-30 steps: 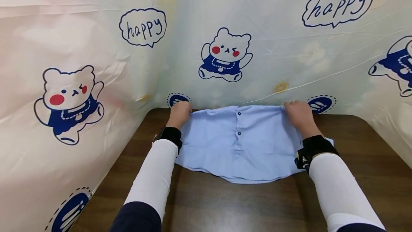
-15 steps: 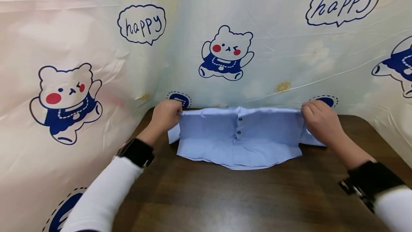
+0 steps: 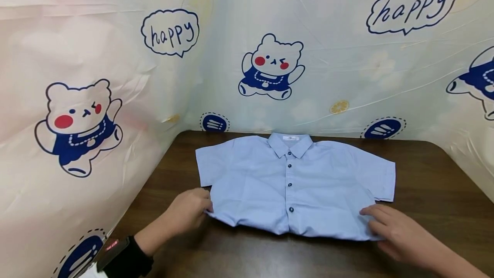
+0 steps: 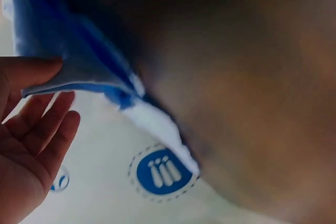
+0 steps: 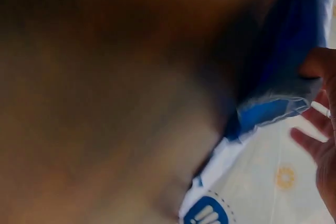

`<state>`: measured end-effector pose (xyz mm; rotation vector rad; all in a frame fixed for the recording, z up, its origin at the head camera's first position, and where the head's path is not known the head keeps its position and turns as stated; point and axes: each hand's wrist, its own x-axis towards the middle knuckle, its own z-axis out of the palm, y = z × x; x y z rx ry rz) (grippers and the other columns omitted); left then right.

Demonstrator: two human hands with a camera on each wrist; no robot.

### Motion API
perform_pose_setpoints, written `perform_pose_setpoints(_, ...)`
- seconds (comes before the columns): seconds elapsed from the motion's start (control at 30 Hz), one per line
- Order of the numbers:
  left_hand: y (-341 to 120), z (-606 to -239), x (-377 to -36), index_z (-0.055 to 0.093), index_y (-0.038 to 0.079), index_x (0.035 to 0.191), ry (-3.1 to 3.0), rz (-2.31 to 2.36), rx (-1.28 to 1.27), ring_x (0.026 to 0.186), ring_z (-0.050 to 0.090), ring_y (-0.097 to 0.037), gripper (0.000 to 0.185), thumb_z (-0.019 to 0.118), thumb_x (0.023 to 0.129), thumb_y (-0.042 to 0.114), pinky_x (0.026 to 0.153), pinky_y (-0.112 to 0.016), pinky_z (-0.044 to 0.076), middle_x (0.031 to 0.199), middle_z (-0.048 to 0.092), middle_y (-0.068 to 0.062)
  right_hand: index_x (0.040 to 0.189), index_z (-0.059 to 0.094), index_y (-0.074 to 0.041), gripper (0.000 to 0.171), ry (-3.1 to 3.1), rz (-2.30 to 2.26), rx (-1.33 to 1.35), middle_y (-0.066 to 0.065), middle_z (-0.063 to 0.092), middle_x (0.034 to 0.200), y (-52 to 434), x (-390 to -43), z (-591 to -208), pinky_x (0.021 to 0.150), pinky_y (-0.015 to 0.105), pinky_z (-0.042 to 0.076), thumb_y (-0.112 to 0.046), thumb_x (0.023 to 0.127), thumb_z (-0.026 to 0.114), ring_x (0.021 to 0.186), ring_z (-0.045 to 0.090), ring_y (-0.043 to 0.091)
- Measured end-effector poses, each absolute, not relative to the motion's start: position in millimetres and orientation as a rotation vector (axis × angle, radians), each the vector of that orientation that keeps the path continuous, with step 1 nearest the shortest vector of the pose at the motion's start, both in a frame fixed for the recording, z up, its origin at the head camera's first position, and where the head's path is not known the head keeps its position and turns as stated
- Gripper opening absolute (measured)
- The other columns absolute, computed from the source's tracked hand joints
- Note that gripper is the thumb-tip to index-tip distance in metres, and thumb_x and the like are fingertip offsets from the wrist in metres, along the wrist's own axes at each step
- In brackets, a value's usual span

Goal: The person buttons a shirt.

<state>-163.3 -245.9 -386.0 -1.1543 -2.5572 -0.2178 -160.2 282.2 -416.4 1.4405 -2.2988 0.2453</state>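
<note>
A light blue short-sleeved button-up shirt [image 3: 254, 183] lies front up on the table, its collar [image 3: 290, 144] toward the back wall and both sleeves spread. My left hand [image 3: 191, 209] pinches its near left corner; in the left wrist view the thumb lies above the fabric edge and the fingers [image 4: 55, 129] below. At the near right corner, my right hand [image 3: 401, 233] pinches the cloth, thumb and fingers on either side of the edge in the right wrist view. The near edge looks turned under, so the shirt's hem is hidden in the head view.
The dark wooden table [image 3: 262, 261] extends on all sides of the shirt. A pale printed curtain [image 3: 328, 72] with bears and "happy" bubbles stands close behind and at both sides. A black wrist strap [image 3: 129, 258] is on the left arm.
Both hands have come from the back of the table toward the front. The shirt's collar, sleeves and upper front now lie spread at the back, where a folded edge was held up before.
</note>
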Motion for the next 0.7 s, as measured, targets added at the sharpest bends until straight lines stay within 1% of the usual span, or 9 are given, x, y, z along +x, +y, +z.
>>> perform_pose_setpoints(0.07,-245.3,-393.0,-157.1,0.069,0.013,0.067,-2.627,-0.239,-1.168,0.088,0.066,-0.018,0.025,0.070,0.061,-0.011,0.070,-0.029,0.054,0.092,0.069,-0.002,0.089,0.057,-0.030,0.030,-2.364,0.252,1.429,0.002,0.058,0.118,283.2,-153.2,-426.4,0.103,0.011,0.027,-0.027,0.071,0.082,0.099,0.057,0.019)
perform_pose_setpoints(0.13,-245.6,-399.3,-152.5,0.066,0.013,0.068,-2.705,-0.280,-1.192,0.100,0.067,-0.022,0.024,0.067,0.064,-0.011,0.073,-0.031,0.055,0.105,0.070,-0.008,0.090,0.056,-0.033,0.046,-2.411,0.258,1.417,0.002,0.056,0.122,283.7,-148.1,-434.7,0.100,0.010,0.030,-0.015,0.057,0.083,0.101,0.056,0.018)
perform_pose_setpoints(0.23,-246.3,-408.1,-148.5,0.060,0.014,0.065,-2.801,-0.323,-1.215,0.105,0.066,-0.027,0.024,0.064,0.067,-0.009,0.068,-0.028,0.053,0.112,0.070,-0.014,0.090,0.054,-0.036,0.048,-2.472,0.266,1.371,-0.001,0.055,0.123,284.3,-142.5,-444.4,0.098,0.008,0.031,-0.011,0.059,0.081,0.102,0.055,0.015)
perform_pose_setpoints(0.33,-247.0,-414.0,-146.3,0.054,0.016,0.064,-2.860,-0.329,-1.229,0.107,0.065,-0.031,0.023,0.066,0.069,-0.004,0.061,-0.026,0.047,0.112,0.069,-0.014,0.090,0.054,-0.037,0.044,-2.555,0.263,1.314,-0.002,0.056,0.121,283.8,-138.7,-448.2,0.090,0.013,0.042,-0.015,0.065,0.082,0.100,0.056,0.014)
perform_pose_setpoints(0.43,-248.4,-413.0,-144.7,0.056,0.017,0.069,-2.940,-0.328,-1.216,0.112,0.062,-0.033,0.020,0.072,0.081,0.015,0.068,-0.032,0.052,0.117,0.068,-0.014,0.090,0.056,-0.036,0.028,-2.624,0.245,1.285,0.000,0.058,0.117,281.8,-137.1,-445.8,0.078,0.026,0.053,-0.033,0.077,0.081,0.096,0.056,0.014)
perform_pose_setpoints(0.47,-248.8,-411.0,-145.2,0.060,0.017,0.072,-2.970,-0.336,-1.210,0.113,0.062,-0.032,0.019,0.073,0.084,0.025,0.072,-0.035,0.053,0.117,0.067,-0.014,0.089,0.057,-0.035,0.025,-2.621,0.242,1.284,0.000,0.059,0.115,280.5,-137.9,-444.1,0.074,0.031,0.054,-0.039,0.079,0.080,0.094,0.057,0.013)
perform_pose_setpoints(0.53,-248.7,-405.9,-149.5,0.066,0.016,0.082,-3.018,-0.380,-1.187,0.107,0.064,-0.027,0.027,0.071,0.087,0.042,0.077,-0.038,0.054,0.114,0.069,-0.011,0.088,0.060,-0.032,0.023,-2.622,0.241,1.256,0.000,0.062,0.112,278.0,-141.9,-438.2,0.072,0.036,0.055,-0.048,0.081,0.076,0.093,0.059,0.013)
perform_pose_setpoints(0.63,-245.4,-399.9,-164.3,0.070,0.008,0.101,-3.009,-0.453,-1.136,0.110,0.061,-0.027,0.046,0.069,0.087,0.052,0.088,-0.042,0.051,0.118,0.066,-0.013,0.094,0.068,-0.021,0.035,-2.643,0.269,1.159,0.006,0.065,0.114,273.1,-155.9,-426.1,0.077,0.044,0.054,-0.051,0.078,0.077,0.099,0.062,0.022)
perform_pose_setpoints(0.7,-240.6,-399.6,-178.0,0.066,0.003,0.117,-3.000,-0.501,-1.095,0.120,0.054,-0.032,0.061,0.071,0.084,0.053,0.097,-0.047,0.046,0.129,0.059,-0.017,0.109,0.067,-0.011,0.055,-2.744,0.305,1.055,0.016,0.061,0.125,269.4,-168.5,-418.6,0.086,0.052,0.050,-0.055,0.077,0.077,0.110,0.059,0.035)
